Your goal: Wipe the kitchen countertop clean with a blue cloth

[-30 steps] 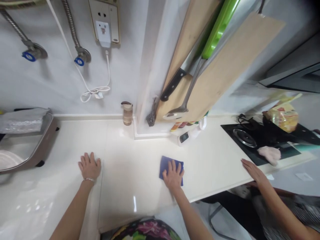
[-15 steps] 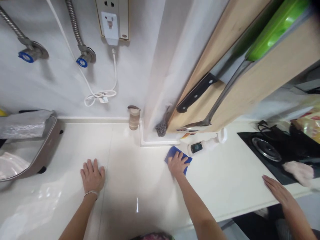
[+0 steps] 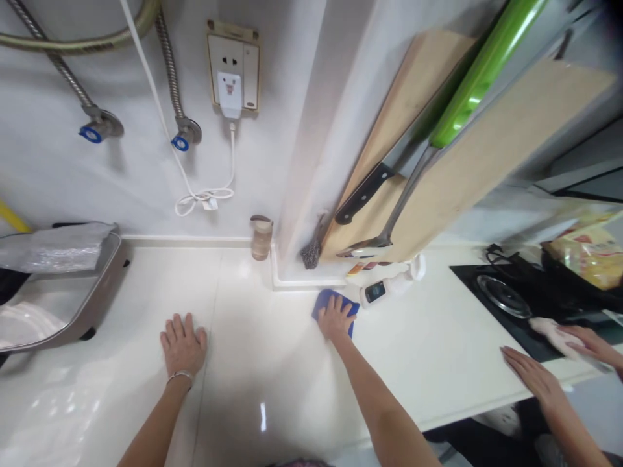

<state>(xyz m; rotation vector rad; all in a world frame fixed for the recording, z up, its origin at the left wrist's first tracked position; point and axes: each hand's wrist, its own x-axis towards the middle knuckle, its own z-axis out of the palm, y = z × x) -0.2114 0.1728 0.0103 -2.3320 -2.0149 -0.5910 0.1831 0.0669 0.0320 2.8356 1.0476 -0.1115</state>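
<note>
My left hand [image 3: 183, 345] lies flat on the white countertop [image 3: 243, 350], its fingers spread and nothing under it but the counter. A bracelet circles that wrist. Farther right, my right hand [image 3: 335, 319] holds a blue cloth [image 3: 323, 299] against the counter, with the fingers bent and spread over it. The cloth sits close to the foot of the wall corner; part of it is hidden by the hand. Just right of the cloth lies a white bottle [image 3: 395, 284] with a dark label.
A pan-like appliance [image 3: 104, 285] stands at left. Against the wall is a small jar [image 3: 261, 240]. A knife [image 3: 363, 198] and a slotted spatula [image 3: 402, 201] hang before a wooden board [image 3: 467, 155]. At right, a co-worker's hands [image 3: 533, 376] are near the black hob [image 3: 525, 337], one on a pale cloth [image 3: 552, 332].
The view has tilted up a little and shifted right. A co-worker's second hand has come into view on the pale cloth, which now lies farther left on the hob. My hands look nearly unmoved.
</note>
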